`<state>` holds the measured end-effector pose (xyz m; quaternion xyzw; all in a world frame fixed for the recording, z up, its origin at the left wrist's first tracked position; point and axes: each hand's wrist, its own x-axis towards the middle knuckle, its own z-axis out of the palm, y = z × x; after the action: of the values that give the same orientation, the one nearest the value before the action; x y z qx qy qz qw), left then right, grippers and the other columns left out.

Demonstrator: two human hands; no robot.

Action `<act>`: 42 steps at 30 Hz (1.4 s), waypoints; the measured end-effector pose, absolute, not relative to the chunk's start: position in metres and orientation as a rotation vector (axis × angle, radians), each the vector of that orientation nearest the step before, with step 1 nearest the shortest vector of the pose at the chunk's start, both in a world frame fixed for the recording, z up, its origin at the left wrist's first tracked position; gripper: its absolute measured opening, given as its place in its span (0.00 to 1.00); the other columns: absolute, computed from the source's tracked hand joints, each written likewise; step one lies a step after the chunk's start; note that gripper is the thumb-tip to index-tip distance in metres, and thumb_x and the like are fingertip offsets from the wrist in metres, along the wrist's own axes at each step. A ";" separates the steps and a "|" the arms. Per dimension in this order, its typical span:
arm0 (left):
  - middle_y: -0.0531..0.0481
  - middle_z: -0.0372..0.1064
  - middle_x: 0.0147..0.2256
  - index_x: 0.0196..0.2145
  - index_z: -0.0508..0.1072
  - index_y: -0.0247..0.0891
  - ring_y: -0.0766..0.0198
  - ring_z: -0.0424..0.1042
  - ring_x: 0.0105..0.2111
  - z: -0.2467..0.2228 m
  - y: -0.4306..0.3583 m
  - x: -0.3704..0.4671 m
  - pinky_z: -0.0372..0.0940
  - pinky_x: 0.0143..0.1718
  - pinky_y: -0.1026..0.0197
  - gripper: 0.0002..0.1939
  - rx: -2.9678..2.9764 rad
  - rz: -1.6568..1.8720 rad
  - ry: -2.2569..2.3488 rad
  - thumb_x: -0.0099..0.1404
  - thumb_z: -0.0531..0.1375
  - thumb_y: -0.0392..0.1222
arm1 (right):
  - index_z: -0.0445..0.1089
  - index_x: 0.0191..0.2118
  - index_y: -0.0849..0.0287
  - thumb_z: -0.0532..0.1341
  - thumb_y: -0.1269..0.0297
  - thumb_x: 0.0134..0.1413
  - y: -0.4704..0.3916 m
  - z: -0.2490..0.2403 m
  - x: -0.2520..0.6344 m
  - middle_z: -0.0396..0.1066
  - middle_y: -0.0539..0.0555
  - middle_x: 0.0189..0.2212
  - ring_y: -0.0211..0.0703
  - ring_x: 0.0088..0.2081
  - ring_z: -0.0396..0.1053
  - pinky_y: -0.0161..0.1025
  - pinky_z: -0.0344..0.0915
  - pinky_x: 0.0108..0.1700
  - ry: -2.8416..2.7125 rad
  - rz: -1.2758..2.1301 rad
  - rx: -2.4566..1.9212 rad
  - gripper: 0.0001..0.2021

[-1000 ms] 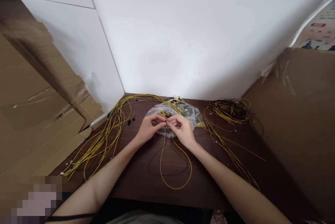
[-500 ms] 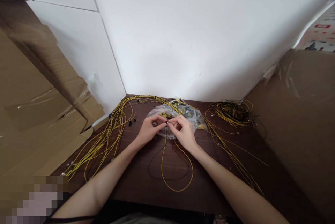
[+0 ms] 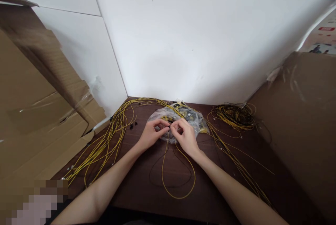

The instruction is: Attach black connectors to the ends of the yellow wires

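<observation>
Two thumb-and-forefinger pinches meet over the clear plastic bag (image 3: 157, 113), my left hand (image 3: 150, 135) and my right hand (image 3: 187, 140) tip to tip. Little has changed in the last moment: my fingertips are still together over the bag, and I judge that this fine work is still under way. My left pinch is closed on a small dark piece (image 3: 169, 127), too small for me to name. My right pinch is drawn just as tight, right beside that piece; whether it has hold of anything, I can't tell. A yellow wire loop (image 3: 179, 198) hangs below my fingers over the dark brown tabletop (image 3: 136, 190), with a thin black wire loop (image 3: 149, 176) behind it.

Yellow and black bits show through the bag. Loose yellow wires (image 3: 118, 127) fan out to my left, a tangled wire coil (image 3: 233, 117) lies to my right, and black bits (image 3: 131, 126) sit left of the bag. At upper right, a poster (image 3: 324, 37) carries a red label and small figures; its lettering is too blurred to read. I make out no brand.
</observation>
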<state>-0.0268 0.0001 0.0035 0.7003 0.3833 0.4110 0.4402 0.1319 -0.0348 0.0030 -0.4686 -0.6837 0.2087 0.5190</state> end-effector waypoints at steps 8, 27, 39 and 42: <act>0.49 0.70 0.30 0.33 0.73 0.32 0.73 0.60 0.19 0.006 -0.001 -0.026 0.60 0.19 0.69 0.11 1.659 1.006 0.958 0.54 0.62 0.43 | 0.67 0.30 0.59 0.56 0.70 0.53 -0.036 0.004 0.131 0.62 0.50 0.28 0.36 0.29 0.62 0.33 0.58 0.28 -1.634 0.521 -1.125 0.04; 0.47 0.71 0.28 0.27 0.74 0.31 0.69 0.65 0.24 0.004 -0.004 -0.025 0.59 0.21 0.68 0.10 1.609 1.090 0.943 0.52 0.64 0.42 | 0.66 0.31 0.59 0.56 0.70 0.53 -0.035 0.001 0.130 0.61 0.51 0.29 0.37 0.30 0.62 0.33 0.59 0.30 -1.692 0.517 -1.091 0.03; 0.47 0.73 0.32 0.29 0.73 0.32 0.72 0.62 0.20 0.009 -0.002 -0.029 0.59 0.21 0.68 0.11 1.699 1.073 1.009 0.54 0.63 0.44 | 0.68 0.34 0.59 0.56 0.67 0.54 -0.035 0.004 0.130 0.63 0.51 0.29 0.37 0.28 0.63 0.34 0.61 0.30 -1.545 0.569 -1.053 0.04; 0.47 0.73 0.31 0.30 0.73 0.32 0.71 0.63 0.22 0.008 -0.002 -0.028 0.59 0.21 0.68 0.11 1.718 1.052 0.987 0.54 0.62 0.44 | 0.69 0.34 0.59 0.57 0.67 0.53 -0.035 0.002 0.129 0.65 0.52 0.31 0.37 0.29 0.64 0.35 0.63 0.31 -1.563 0.606 -1.017 0.04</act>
<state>-0.0284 -0.0021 0.0084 0.6899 0.3964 0.4225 0.4340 0.1291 -0.0349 0.0022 -0.4308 -0.6620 0.2568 0.5569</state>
